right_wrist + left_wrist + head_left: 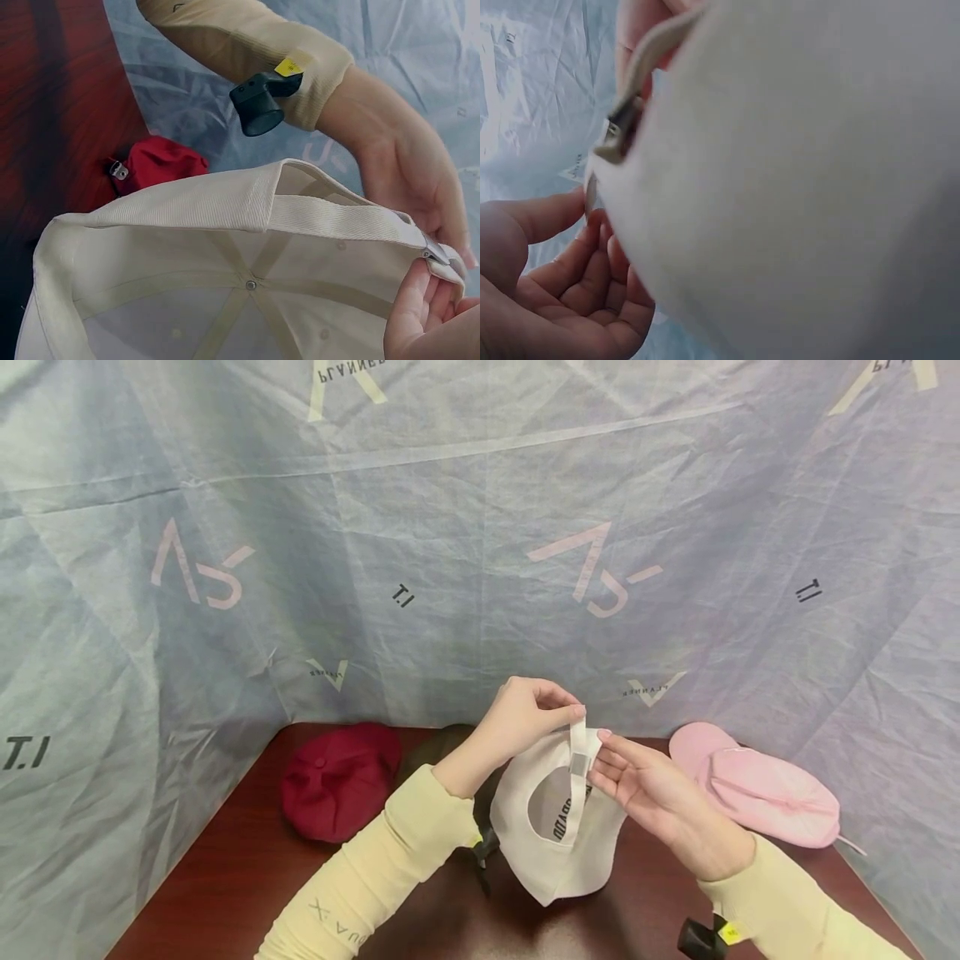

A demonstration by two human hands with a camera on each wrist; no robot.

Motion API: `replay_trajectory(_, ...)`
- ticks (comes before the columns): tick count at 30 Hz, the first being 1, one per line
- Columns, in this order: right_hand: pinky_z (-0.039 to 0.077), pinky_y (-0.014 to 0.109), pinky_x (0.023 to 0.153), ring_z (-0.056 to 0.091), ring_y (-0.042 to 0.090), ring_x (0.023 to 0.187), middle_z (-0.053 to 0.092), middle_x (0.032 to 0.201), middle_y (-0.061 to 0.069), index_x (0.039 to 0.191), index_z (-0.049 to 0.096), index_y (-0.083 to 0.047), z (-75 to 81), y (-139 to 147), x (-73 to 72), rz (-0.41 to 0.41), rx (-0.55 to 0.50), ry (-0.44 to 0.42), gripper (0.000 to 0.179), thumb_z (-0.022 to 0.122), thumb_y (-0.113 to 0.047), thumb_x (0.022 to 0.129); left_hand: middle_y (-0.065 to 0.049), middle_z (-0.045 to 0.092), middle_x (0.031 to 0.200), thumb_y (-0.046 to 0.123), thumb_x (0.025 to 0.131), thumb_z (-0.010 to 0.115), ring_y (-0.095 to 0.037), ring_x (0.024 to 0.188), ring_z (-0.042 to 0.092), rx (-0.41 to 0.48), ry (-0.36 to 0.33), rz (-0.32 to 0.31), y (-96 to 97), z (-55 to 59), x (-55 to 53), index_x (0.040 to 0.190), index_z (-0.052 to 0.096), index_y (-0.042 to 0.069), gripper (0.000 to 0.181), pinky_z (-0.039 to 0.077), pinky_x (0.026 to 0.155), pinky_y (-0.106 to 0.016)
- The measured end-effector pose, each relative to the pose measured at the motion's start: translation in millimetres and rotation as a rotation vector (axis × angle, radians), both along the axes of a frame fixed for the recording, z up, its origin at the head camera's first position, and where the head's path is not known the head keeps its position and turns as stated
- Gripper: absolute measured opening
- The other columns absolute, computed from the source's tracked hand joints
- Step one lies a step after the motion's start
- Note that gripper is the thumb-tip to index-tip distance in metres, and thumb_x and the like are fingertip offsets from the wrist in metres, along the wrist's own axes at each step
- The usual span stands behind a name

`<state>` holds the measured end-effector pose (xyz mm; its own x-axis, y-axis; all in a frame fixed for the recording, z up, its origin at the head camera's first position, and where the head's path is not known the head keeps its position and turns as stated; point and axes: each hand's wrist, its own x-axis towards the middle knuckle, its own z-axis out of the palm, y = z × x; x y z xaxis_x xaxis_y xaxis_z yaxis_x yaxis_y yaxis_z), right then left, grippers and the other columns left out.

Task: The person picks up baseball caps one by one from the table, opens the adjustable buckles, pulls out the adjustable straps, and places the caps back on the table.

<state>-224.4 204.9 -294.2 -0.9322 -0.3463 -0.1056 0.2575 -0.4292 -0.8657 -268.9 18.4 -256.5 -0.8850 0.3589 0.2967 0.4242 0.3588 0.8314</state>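
A white baseball cap [517,810] is held up over the table with its back opening toward me and its inside showing in the right wrist view. My left hand [525,714] pinches the upper end of the cap's strap [577,727] between thumb and fingertips. Just below that grip, a metal buckle [579,764] sits on the strap. With thumb and fingertips, my right hand [652,785] holds the cap beside the buckle. Close up in the left wrist view, the cap's cloth [780,180] fills most of the picture.
On the brown table [225,893], a dark red cap [341,785] lies at the left and a pink cap [772,789] at the right. A dark cap [431,752] is partly hidden behind my left forearm. Grey printed cloth [465,527] hangs around the table.
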Motion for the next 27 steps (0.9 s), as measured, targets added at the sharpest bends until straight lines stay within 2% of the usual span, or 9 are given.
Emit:
replay_trajectory(6,0.052,0.023,0.084,0.063,0.01,0.092,0.066,0.097,0.002,0.093,0.061,-0.011,-3.0,-1.1,-2.2,-0.002,-0.026,-0.013,0.018,0.044,-0.014,0.1,0.01,0.069,0.077,0.029,0.083,0.073,-0.002,0.074,0.063,-0.008,0.083,0.014,0.1,2.1,7.1,0.084,0.073,0.018,0.011,0.05,0.066,-0.02)
replay_trajectory(13,0.051,0.024,0.086,0.064,0.011,0.094,0.067,0.097,0.002,0.095,0.063,-0.01,-5.5,0.6,-5.3,0.026,-0.074,-0.004,0.02,0.043,-0.012,0.1,0.012,0.067,0.074,0.025,0.083,0.073,-0.002,0.066,0.057,-0.031,0.205,-0.026,1.0,4.9,26.3,0.084,0.072,0.018,0.008,0.047,0.06,-0.017)
replay_trajectory(17,0.05,0.024,0.088,0.064,0.012,0.095,0.067,0.098,0.004,0.096,0.064,-0.006,-7.8,2.0,-6.8,0.059,-0.127,0.022,0.024,0.041,-0.008,0.101,0.012,0.066,0.075,0.023,0.084,0.072,0.0,0.067,0.055,-0.063,0.3,-0.06,2.4,5.6,39.0,0.084,0.072,0.016,0.006,0.047,0.063,-0.014)
replay_trajectory(21,0.05,0.023,0.087,0.064,0.011,0.092,0.068,0.094,0.004,0.095,0.066,-0.005,-9.3,2.8,-6.7,0.082,-0.13,0.061,0.028,0.039,-0.005,0.1,0.006,0.067,0.079,0.017,0.085,0.071,-0.001,0.075,0.057,-0.081,0.377,-0.092,2.7,5.6,51.0,0.086,0.071,0.012,0.006,0.048,0.07,-0.013)
replay_trajectory(27,0.05,0.019,0.081,0.063,0.009,0.085,0.068,0.091,0.002,0.093,0.066,-0.005,-8.1,4.6,-7.0,0.093,-0.14,0.092,0.031,0.037,-0.005,0.101,0.004,0.067,0.08,0.013,0.084,0.071,-0.005,0.079,0.056,-0.113,0.503,-0.127,2.5,1.3,59.4,0.08,0.068,0.011,0.005,0.048,0.072,-0.015)
